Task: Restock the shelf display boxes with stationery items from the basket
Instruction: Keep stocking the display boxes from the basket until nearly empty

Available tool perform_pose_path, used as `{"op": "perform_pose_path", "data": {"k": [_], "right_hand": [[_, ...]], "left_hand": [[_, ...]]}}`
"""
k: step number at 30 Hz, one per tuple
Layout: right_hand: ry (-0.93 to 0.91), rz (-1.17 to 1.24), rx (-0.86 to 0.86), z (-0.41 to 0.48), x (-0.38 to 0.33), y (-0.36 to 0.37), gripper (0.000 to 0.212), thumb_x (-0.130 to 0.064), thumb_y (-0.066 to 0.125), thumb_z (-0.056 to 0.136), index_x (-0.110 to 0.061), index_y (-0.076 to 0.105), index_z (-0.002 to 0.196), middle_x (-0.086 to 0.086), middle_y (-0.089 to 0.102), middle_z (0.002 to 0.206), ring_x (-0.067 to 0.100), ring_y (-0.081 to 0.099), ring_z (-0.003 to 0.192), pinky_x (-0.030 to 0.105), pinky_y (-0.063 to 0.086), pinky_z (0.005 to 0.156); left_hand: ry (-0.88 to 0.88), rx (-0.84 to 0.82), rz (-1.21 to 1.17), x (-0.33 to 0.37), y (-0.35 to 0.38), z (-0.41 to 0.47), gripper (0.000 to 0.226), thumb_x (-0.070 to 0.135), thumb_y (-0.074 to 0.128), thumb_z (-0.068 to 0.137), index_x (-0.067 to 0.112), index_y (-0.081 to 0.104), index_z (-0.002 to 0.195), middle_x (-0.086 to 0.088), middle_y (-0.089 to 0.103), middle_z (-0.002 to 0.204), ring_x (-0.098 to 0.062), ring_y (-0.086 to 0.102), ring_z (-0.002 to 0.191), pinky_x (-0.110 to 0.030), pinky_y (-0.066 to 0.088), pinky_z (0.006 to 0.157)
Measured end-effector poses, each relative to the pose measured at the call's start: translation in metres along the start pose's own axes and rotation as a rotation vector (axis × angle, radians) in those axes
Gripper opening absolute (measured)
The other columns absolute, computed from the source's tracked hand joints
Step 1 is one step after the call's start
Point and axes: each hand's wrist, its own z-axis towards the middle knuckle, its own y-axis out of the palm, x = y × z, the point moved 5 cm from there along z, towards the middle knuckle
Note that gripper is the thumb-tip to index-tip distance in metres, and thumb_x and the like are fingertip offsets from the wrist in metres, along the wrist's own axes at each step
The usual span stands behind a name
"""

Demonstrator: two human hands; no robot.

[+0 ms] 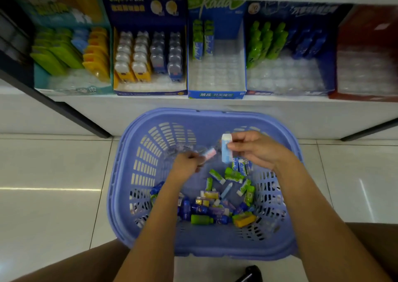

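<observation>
Left hand [186, 163] round 1 pink eraser [209, 154], right hand [256, 150] round 1 blue eraser [226, 150]; 1 basket [193, 114] below; 5 display boxes [216, 94] beyond

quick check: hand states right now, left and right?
Left hand: closed on a pink item, blurred.
Right hand: pinching a light blue item.

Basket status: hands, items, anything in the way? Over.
Right hand pinches a light-blue eraser above the basket. Left hand holds a pink item, blurred. Nothing blocks the shelf boxes.
</observation>
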Motion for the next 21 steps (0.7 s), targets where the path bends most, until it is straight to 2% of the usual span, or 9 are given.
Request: {"op": "perform_pose_path", "data": {"k": [3,5,7,9,11,13,16,18,21], "right_hand": [[-0.061,0.195,-0.022,-0.012,-0.022,0.018,0.028,-0.017,0.055,0.084,-0.009,0.061,0.111,0.004,0.072,0.085,0.017,0.069,0.07,0.025,0.056,0.059],[-0.126,0.025,0.012,-0.018,-0.039,0.025,0.029,-0.026,0.049,0.092,-0.013,0.057,0.117,0.0,0.066,0.074,0.011,0.056,0.052,0.017,0.04,0.042],[-0.218,-0.218,0.118,-0.023,-0.06,0.025,0.025,-0.026,0.045,0.098,-0.019,0.059,0.118,-0.002,0.058,0.076,0.004,0.042,0.047,0.013,0.03,0.04],[-0.3,-0.381,0.226,-0.026,-0.084,0.021,0.024,-0.018,0.046,0.099,-0.025,0.063,0.115,0.001,0.052,0.077,0.001,0.04,0.049,0.011,0.032,0.044],[-0.387,-0.549,0.367,-0.028,-0.113,0.018,0.027,-0.008,0.051,0.095,-0.017,0.064,0.116,0.0,0.05,0.071,-0.002,0.045,0.046,0.008,0.037,0.047],[-0.503,-0.607,0.548,-0.026,-0.142,0.011,0.025,-0.004,0.061,0.088,-0.007,0.064,0.113,0.001,0.057,0.078,-0.003,0.055,0.049,0.008,0.044,0.051],[-0.705,-0.694,0.717,-0.021,-0.185,0.01,0.02,-0.007,0.068,0.083,-0.002,0.067,0.102,0.01,0.067,0.089,0.008,0.064,0.071,0.014,0.052,0.066],[-0.794,-0.831,0.696,-0.007,-0.205,0.015,0.015,-0.007,0.061,0.086,0.001,0.07,0.094,0.009,0.072,0.093,0.014,0.068,0.087,0.023,0.054,0.082],[-0.76,-1.072,0.775,0.021,-0.225,0.017,0.023,-0.009,0.051,0.089,-0.004,0.071,0.099,0.009,0.07,0.109,0.021,0.062,0.109,0.027,0.042,0.1]], "left_hand": [[0.116,0.073,-0.245,0.035,-0.018,-0.022,0.015,0.009,0.064,0.087,0.01,0.059,0.073,-0.009,0.067,0.076,-0.023,0.066,0.075,-0.031,0.055,0.07],[0.207,0.115,-0.302,0.063,-0.03,-0.038,0.016,0.009,0.064,0.086,0.012,0.058,0.072,-0.011,0.066,0.074,-0.023,0.065,0.069,-0.033,0.055,0.068],[0.28,0.142,-0.33,0.088,-0.038,-0.054,0.015,0.011,0.064,0.087,0.012,0.058,0.073,-0.009,0.065,0.072,-0.018,0.064,0.063,-0.031,0.054,0.066],[0.339,0.143,-0.408,0.107,-0.043,-0.067,0.013,0.011,0.062,0.088,0.011,0.057,0.076,-0.004,0.066,0.072,-0.011,0.063,0.058,-0.023,0.054,0.059],[0.362,0.132,-0.512,0.118,-0.047,-0.078,0.011,0.011,0.061,0.09,0.008,0.058,0.08,-0.003,0.068,0.076,-0.009,0.063,0.056,-0.022,0.055,0.059],[0.36,0.143,-0.582,0.124,-0.049,-0.085,0.009,0.011,0.061,0.091,0.007,0.059,0.082,-0.003,0.069,0.076,-0.009,0.063,0.056,-0.023,0.056,0.063],[0.34,0.161,-0.652,0.127,-0.05,-0.091,0.01,0.01,0.059,0.091,0.006,0.059,0.082,-0.007,0.068,0.078,-0.012,0.062,0.057,-0.025,0.056,0.065],[0.319,0.165,-0.703,0.128,-0.049,-0.092,0.01,0.008,0.058,0.092,0.006,0.059,0.082,-0.009,0.068,0.079,-0.014,0.06,0.06,-0.024,0.055,0.064],[0.318,0.135,-0.75,0.131,-0.046,-0.094,0.009,0.008,0.058,0.092,0.006,0.06,0.084,-0.009,0.069,0.082,-0.013,0.063,0.064,-0.023,0.056,0.064]]}}
